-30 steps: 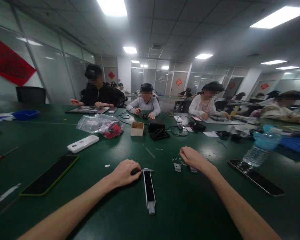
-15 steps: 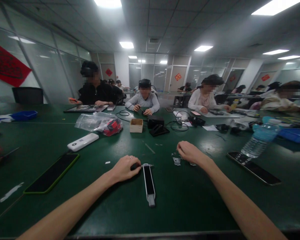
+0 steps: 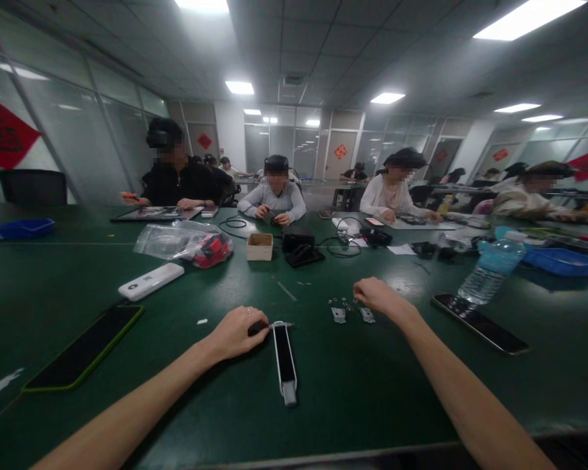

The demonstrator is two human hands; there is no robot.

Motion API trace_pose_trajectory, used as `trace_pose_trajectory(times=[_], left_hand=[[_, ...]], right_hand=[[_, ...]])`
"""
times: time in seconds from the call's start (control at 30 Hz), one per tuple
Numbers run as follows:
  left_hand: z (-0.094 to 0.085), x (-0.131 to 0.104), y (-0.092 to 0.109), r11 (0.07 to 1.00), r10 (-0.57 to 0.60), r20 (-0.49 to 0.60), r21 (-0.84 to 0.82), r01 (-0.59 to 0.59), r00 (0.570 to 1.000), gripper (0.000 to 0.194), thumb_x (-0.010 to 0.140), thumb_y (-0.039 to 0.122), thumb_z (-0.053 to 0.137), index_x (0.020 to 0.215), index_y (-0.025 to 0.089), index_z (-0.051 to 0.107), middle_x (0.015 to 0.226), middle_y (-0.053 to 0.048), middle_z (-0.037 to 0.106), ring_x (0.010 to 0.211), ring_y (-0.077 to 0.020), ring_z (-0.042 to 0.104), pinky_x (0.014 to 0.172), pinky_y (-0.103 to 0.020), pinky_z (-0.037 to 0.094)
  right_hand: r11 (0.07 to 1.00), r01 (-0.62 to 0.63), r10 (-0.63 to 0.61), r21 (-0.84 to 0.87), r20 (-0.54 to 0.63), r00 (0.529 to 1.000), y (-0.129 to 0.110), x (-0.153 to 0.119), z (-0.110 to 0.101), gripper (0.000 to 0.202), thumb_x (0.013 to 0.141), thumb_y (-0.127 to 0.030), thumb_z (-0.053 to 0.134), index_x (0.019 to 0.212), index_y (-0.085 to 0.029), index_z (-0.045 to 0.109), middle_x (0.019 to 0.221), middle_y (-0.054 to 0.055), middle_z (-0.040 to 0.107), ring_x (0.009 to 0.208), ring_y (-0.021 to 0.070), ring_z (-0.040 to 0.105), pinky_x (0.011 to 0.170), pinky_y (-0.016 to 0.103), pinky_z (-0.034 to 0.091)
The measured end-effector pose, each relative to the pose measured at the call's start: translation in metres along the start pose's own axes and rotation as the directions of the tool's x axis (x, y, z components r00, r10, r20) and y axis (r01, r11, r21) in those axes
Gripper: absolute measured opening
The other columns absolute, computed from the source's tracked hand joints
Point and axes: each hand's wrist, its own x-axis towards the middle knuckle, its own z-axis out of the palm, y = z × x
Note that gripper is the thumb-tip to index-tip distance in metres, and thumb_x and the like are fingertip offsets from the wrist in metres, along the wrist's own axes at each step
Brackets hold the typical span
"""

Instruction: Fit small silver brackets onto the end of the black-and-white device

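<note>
My left hand [image 3: 240, 331] rests on the table with its fingers curled round a small black object [image 3: 259, 328], mostly covered by the fingers. Right beside it lies a narrow white-framed device [image 3: 285, 356] with a dark face and a grey end piece toward me. A thin metal pin [image 3: 288, 324] crosses its far end. My right hand [image 3: 376, 294] is low over the table, fingers pinched downward by several tiny metal rings [image 3: 344, 300]; whatever is between the fingertips is too small to make out. Two small metal plates [image 3: 339, 315] lie just nearer to me than the rings.
To the left lie a green-edged phone [image 3: 85, 346] and a white power bank [image 3: 151, 282]. Ahead are a plastic bag with red items [image 3: 186, 245], a small box [image 3: 259, 247] and black cables. At right, a water bottle [image 3: 492, 267] stands by another phone [image 3: 480, 324]. Co-workers sit opposite.
The view has turned slightly to the right. My right hand has shifted right relative to the metal parts, uncovering the second plate and more rings. My left hand stays by the device.
</note>
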Motion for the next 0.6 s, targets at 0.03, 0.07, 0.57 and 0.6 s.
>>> trace_pose_trajectory(times=[0.03,0.07,0.57,0.6], left_hand=[[0.0,0.0,0.0,1.0,-0.001,0.0,-0.003,0.001,1.0,0.018,0.085,0.03,0.051,0.091,0.019,0.063,0.087,-0.003,0.067,0.075,-0.0158,0.059,0.071,-0.026,0.044],[-0.001,0.0,0.001,1.0,-0.003,-0.001,-0.005,0.003,1.0,0.018,0.085,0.03,0.051,0.09,0.018,0.063,0.087,-0.003,0.067,0.075,-0.0159,0.059,0.071,-0.026,0.044],[-0.007,-0.001,0.007,0.999,-0.025,0.03,-0.023,0.026,0.999,0.016,0.085,0.027,0.052,0.091,0.018,0.063,0.087,-0.003,0.066,0.078,-0.0164,0.059,0.072,-0.026,0.043],[-0.007,-0.002,0.007,0.999,-0.028,0.03,-0.026,0.029,0.999,0.016,0.085,0.027,0.052,0.091,0.019,0.063,0.087,-0.003,0.066,0.078,-0.0164,0.059,0.072,-0.026,0.043]], right_hand=[[1.0,0.015,-0.015,0.011,0.001,1.0,-0.001,-0.001,-0.001,0.019,0.084,-0.019,0.051,0.089,-0.017,0.069,0.094,0.011,0.069,0.088,0.021,0.063,0.068,0.023,0.041],[0.999,0.031,-0.031,0.022,0.004,1.0,-0.002,-0.002,-0.002,0.018,0.084,-0.022,0.052,0.088,-0.018,0.069,0.093,0.01,0.069,0.086,0.02,0.064,0.068,0.022,0.041],[0.98,0.096,-0.115,0.176,0.1,0.988,-0.017,-0.003,0.007,0.013,0.076,-0.015,0.056,0.081,-0.015,0.069,0.084,0.007,0.069,0.075,0.0158,0.062,0.06,0.021,0.039],[0.981,0.096,-0.113,0.169,0.095,0.989,-0.018,-0.004,0.006,0.014,0.076,-0.014,0.055,0.08,-0.015,0.068,0.082,0.008,0.068,0.074,0.0161,0.062,0.06,0.021,0.039]])
